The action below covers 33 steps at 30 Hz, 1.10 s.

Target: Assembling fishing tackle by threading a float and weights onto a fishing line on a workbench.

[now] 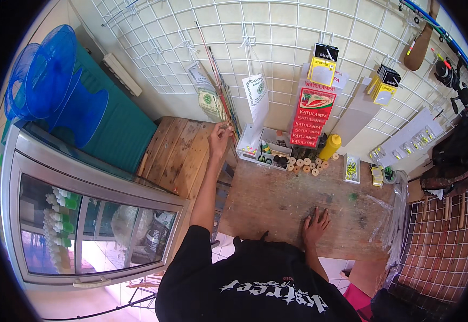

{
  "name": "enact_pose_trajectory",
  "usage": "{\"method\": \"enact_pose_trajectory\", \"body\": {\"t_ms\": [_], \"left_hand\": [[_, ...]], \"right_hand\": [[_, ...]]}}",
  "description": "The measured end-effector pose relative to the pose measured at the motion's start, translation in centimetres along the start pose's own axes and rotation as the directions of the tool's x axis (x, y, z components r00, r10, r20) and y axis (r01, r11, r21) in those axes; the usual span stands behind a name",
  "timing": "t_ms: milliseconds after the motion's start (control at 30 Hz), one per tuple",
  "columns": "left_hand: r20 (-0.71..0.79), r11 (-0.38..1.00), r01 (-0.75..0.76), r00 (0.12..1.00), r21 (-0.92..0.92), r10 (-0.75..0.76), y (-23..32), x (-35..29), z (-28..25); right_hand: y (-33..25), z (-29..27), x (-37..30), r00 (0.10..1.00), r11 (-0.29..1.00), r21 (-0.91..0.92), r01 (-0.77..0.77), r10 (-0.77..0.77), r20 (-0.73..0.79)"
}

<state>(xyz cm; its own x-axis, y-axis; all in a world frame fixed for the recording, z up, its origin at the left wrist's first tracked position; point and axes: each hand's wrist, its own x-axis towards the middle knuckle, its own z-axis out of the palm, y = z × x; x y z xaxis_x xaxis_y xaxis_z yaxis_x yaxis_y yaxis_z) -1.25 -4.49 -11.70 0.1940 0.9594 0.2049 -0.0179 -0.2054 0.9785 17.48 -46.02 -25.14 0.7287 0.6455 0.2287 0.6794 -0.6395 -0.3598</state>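
Observation:
My left hand [220,141] reaches forward to the thin rods [224,96] standing against the wall grid. Its fingertips are drawn together in a pinch beside them, close to the yellowish packets [210,103]; whatever is between the fingers is too small to make out. Palm down on the worn wooden table [277,206], my right hand [315,228] rests with its fingers spread and holds nothing. Ahead of it lie several round wooden pieces [306,165]. A white compartment box [266,147] with small bottles stands between the two hands, farther back.
Red packets [313,115] hang on the white wire grid [282,32]. A yellow bottle [330,147] and a small white box [351,168] stand along the table's back. A glass-fronted cabinet [94,214] is at left, beside a blue fan [51,75]. Fishing rods with reels [448,72] hang at far right.

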Motion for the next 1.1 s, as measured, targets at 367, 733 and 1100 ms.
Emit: {"method": "enact_pose_trajectory", "body": {"t_ms": [367,733,1100], "left_hand": [[0.012,0.999,0.023,1.000,-0.035,-0.022,-1.8,-1.2,-0.3],[0.125,0.960,-0.003,0.992,0.278,-0.033,-6.7,-2.3,-3.2],[0.158,0.926,-0.015,0.986,0.377,-0.048,1.7,-2.3,-1.9]], "right_hand": [[0.1,0.2,0.0,1.000,1.000,-0.018,-0.007,0.007,0.003],[-0.1,0.3,0.0,1.000,1.000,-0.011,-0.004,0.004,0.011],[0.2,0.5,0.0,1.000,1.000,-0.028,-0.002,0.002,-0.005]]}}
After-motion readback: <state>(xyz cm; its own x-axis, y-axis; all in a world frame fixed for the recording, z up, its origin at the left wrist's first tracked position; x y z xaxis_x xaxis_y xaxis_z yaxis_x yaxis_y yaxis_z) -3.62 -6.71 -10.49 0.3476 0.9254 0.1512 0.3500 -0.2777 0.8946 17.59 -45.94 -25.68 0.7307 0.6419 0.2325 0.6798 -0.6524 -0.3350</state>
